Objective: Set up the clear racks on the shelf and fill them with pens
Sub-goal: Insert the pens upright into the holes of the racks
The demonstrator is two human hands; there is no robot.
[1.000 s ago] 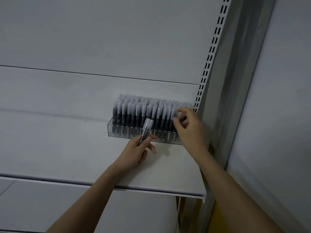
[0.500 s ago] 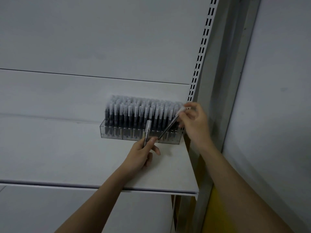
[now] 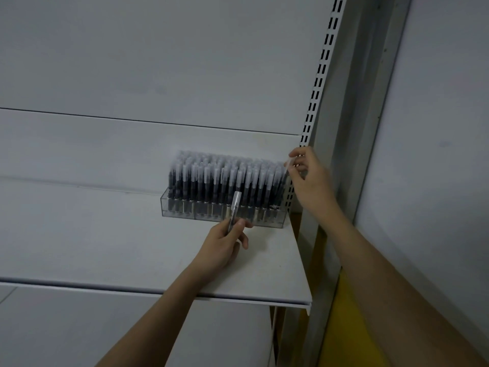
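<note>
A clear rack (image 3: 180,209) stands at the back right of the white shelf (image 3: 105,242), packed with several upright black pens with clear caps (image 3: 211,181). My left hand (image 3: 225,247) is in front of the rack, holding one pen (image 3: 234,210) upright against the rack's front wall. My right hand (image 3: 309,178) is at the rack's right end, fingers pinched on the clear cap of a pen (image 3: 288,165) that stands nearly upright at the rightmost column.
A slotted metal upright (image 3: 320,83) runs along the shelf's right side, just behind my right hand. A grey wall (image 3: 436,154) is to the right. A lower shelf (image 3: 79,327) shows beneath. Something yellow (image 3: 344,327) sits low behind the post.
My right hand has swung its pen from a slant to nearly upright at the rack's right end. The left hand keeps its pen in about the same place.
</note>
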